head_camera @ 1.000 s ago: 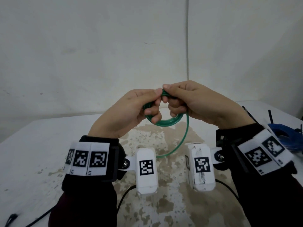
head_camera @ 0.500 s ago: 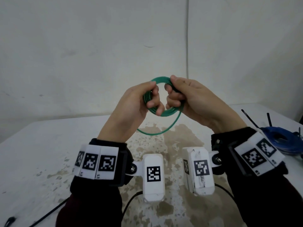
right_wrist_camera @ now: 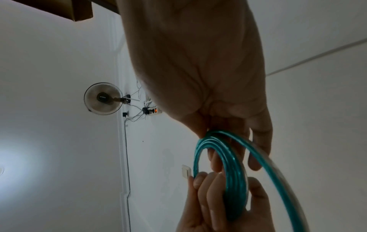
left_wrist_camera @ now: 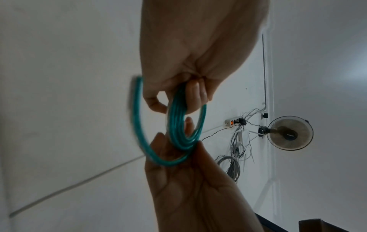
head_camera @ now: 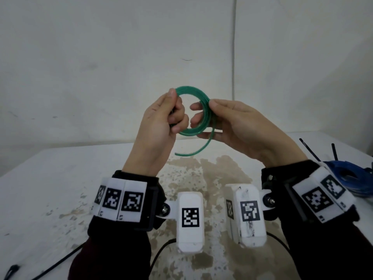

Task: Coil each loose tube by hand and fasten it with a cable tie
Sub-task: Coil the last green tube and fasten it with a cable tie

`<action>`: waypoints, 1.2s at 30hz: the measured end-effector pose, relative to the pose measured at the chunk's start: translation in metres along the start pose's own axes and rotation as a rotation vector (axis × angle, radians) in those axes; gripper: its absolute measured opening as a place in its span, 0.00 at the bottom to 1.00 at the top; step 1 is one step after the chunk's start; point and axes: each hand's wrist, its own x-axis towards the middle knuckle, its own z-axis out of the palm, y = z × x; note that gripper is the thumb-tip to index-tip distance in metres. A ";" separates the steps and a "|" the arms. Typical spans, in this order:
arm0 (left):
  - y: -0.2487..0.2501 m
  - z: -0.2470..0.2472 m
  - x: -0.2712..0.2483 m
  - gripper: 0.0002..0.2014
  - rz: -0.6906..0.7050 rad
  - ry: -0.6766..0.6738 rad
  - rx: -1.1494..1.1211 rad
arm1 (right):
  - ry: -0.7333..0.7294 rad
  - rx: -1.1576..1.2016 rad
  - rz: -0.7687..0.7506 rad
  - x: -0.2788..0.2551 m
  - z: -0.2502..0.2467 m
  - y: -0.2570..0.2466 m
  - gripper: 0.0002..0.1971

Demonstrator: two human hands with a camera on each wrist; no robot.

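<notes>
Green tube (head_camera: 203,110) wound into a small coil of several turns and held in the air above a stained white table (head_camera: 50,188), in front of a plain wall. The left hand (head_camera: 161,126) grips the coil's left side, its fingers curled through the ring and its thumb pressed on the outer turns. The right hand (head_camera: 238,126) pinches the coil's right side between thumb and fingertips, its remaining fingers loosely extended beneath. A short free end of the tube curves down and leftward below the coil, clear of the table. At the table's right edge lies a blue tube coil (head_camera: 351,178) with black cable ties (head_camera: 309,149) projecting beside it.
</notes>
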 end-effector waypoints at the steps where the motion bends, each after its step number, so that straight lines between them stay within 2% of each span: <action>1: 0.000 0.001 0.000 0.17 0.015 0.008 -0.020 | -0.011 0.011 0.010 0.000 0.000 0.001 0.17; 4: 0.003 0.001 0.000 0.17 0.032 -0.027 -0.031 | -0.027 0.035 -0.027 0.000 -0.002 0.002 0.16; 11: 0.010 0.007 -0.006 0.16 -0.116 -0.208 -0.043 | -0.006 0.152 -0.088 0.004 -0.005 0.003 0.17; 16: 0.011 0.007 -0.008 0.12 -0.189 -0.264 0.077 | -0.030 -0.058 -0.076 0.001 -0.005 0.001 0.17; 18: 0.012 0.006 -0.008 0.14 -0.229 -0.271 0.121 | -0.045 -0.145 -0.077 -0.002 -0.003 -0.001 0.17; 22: 0.010 0.001 -0.008 0.18 -0.255 -0.242 0.228 | -0.037 -0.273 -0.071 -0.001 0.002 0.001 0.17; 25: 0.009 0.000 -0.007 0.17 -0.167 -0.198 0.231 | 0.028 -0.177 -0.086 0.000 0.006 0.000 0.13; 27: 0.008 0.004 -0.006 0.16 -0.079 -0.137 0.173 | 0.059 -0.076 -0.084 0.001 0.004 -0.002 0.16; 30: 0.005 0.008 -0.004 0.18 -0.004 -0.023 0.042 | 0.006 0.007 -0.062 0.000 -0.001 -0.002 0.18; 36: -0.005 0.015 -0.001 0.18 0.062 0.051 -0.173 | -0.009 0.225 0.009 0.002 0.000 0.003 0.17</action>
